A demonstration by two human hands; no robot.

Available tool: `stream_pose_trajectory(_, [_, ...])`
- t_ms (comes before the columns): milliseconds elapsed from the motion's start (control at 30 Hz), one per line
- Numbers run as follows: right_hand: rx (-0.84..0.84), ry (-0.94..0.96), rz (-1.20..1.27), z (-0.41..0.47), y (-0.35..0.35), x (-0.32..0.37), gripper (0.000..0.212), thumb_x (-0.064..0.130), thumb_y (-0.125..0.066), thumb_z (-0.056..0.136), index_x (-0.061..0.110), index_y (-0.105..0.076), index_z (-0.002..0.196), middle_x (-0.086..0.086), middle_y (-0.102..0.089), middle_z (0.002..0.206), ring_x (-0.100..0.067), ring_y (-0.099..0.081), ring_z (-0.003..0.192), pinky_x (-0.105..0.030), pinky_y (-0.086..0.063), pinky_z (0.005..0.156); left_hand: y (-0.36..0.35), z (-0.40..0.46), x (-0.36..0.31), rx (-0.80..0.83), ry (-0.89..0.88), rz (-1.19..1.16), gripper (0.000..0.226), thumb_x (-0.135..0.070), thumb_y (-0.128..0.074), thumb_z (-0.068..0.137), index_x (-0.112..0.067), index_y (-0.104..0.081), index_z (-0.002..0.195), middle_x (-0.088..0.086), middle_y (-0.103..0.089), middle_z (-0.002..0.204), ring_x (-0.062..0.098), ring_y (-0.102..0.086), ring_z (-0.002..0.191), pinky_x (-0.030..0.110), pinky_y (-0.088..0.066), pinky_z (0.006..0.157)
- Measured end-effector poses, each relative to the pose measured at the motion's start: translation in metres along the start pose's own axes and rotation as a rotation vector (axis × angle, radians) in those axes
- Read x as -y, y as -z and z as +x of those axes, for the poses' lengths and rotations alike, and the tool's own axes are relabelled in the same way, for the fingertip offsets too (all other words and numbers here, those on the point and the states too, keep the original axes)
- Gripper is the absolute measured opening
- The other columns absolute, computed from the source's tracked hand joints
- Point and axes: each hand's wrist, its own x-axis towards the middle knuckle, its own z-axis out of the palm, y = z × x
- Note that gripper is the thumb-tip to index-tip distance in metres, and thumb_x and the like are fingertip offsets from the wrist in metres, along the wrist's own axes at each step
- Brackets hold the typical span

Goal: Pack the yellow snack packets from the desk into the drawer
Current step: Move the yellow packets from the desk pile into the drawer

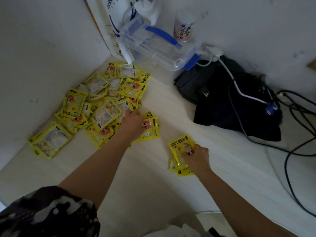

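A heap of several yellow snack packets lies in the left corner of the white desk. My left hand reaches into the heap's right edge, its fingers curled over a packet there. My right hand grips a small stack of yellow packets resting on the desk, right of the heap. The drawer is not in view.
A clear plastic box with blue clips stands at the back beside a paper bag and a printed cup. A black cloth with a power strip and black and white cables covers the right side.
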Motion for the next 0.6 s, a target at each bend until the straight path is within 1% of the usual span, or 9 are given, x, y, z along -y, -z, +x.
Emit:
stream_pose_trajectory(33, [0.003,0.005,-0.006,0.000,-0.003,0.001,0.045,0.028,-0.063,0.081,0.008,-0.051,0.119,-0.013,-0.040,0.115,-0.033,-0.048,0.107,-0.039,-0.049,0.088,0.000,-0.001,-0.004,0.003,0.013,0.008,0.041,-0.040,-0.061,0.088,-0.011,-0.061,0.117,0.008,-0.045,0.139,0.035,-0.027,0.135,0.048,-0.029,0.107])
stream_pose_trajectory(133, [0.012,0.017,-0.006,-0.001,-0.009,0.005,0.043,0.026,-0.061,0.083,0.008,-0.050,0.120,-0.015,-0.043,0.120,-0.032,-0.045,0.111,-0.036,-0.047,0.085,-0.001,-0.002,-0.010,-0.011,0.016,0.055,0.042,-0.035,-0.056,0.091,-0.011,-0.056,0.126,0.004,-0.040,0.144,0.033,-0.024,0.136,0.048,-0.027,0.106])
stream_pose_trajectory(267, [0.016,0.016,-0.011,0.000,-0.011,0.007,0.042,0.029,-0.063,0.082,0.010,-0.052,0.117,-0.016,-0.049,0.114,-0.031,-0.045,0.109,-0.033,-0.043,0.077,-0.003,-0.002,-0.010,-0.042,0.009,0.072,0.043,-0.035,-0.057,0.090,-0.010,-0.056,0.124,0.007,-0.041,0.141,0.034,-0.027,0.134,0.048,-0.026,0.106])
stream_pose_trajectory(367, [0.008,0.052,0.002,-0.001,-0.008,0.006,0.034,0.030,-0.063,0.080,0.011,-0.056,0.107,-0.009,-0.058,0.102,-0.029,-0.053,0.100,-0.034,-0.044,0.076,-0.005,-0.004,-0.011,-0.080,0.021,0.078,0.039,-0.036,-0.059,0.089,-0.012,-0.059,0.119,0.008,-0.043,0.135,0.033,-0.034,0.129,0.050,-0.026,0.105])
stream_pose_trajectory(433, [0.009,0.075,0.009,-0.002,-0.004,0.006,0.028,0.028,-0.065,0.081,0.011,-0.058,0.102,-0.004,-0.058,0.091,-0.025,-0.054,0.088,-0.031,-0.042,0.071,-0.006,-0.007,-0.012,-0.100,0.040,0.050,0.030,-0.031,-0.062,0.087,-0.014,-0.060,0.111,0.007,-0.045,0.131,0.030,-0.042,0.123,0.052,-0.024,0.105])
stream_pose_trajectory(467, [0.011,0.083,0.011,-0.003,-0.002,0.006,0.027,0.027,-0.066,0.081,0.010,-0.059,0.101,-0.004,-0.059,0.089,-0.023,-0.054,0.085,-0.029,-0.041,0.069,-0.007,-0.009,-0.012,-0.114,0.046,0.030,0.026,-0.029,-0.062,0.086,-0.015,-0.060,0.108,0.006,-0.046,0.128,0.029,-0.047,0.119,0.052,-0.023,0.105])
stream_pose_trajectory(533, [0.009,0.086,0.035,-0.004,0.001,0.004,0.026,0.028,-0.067,0.080,0.010,-0.060,0.099,-0.005,-0.061,0.088,-0.024,-0.057,0.084,-0.030,-0.043,0.067,-0.007,-0.014,-0.013,-0.135,0.048,0.004,0.026,-0.028,-0.063,0.086,-0.016,-0.061,0.109,0.004,-0.046,0.126,0.026,-0.053,0.112,0.051,-0.023,0.104])
stream_pose_trajectory(600, [0.006,0.084,0.060,-0.005,0.003,0.002,0.025,0.028,-0.068,0.079,0.011,-0.061,0.095,-0.006,-0.062,0.086,-0.026,-0.060,0.085,-0.032,-0.047,0.065,-0.006,-0.018,-0.015,-0.142,0.047,-0.017,0.029,-0.028,-0.064,0.086,-0.016,-0.061,0.112,0.003,-0.045,0.125,0.026,-0.056,0.107,0.047,-0.027,0.103])
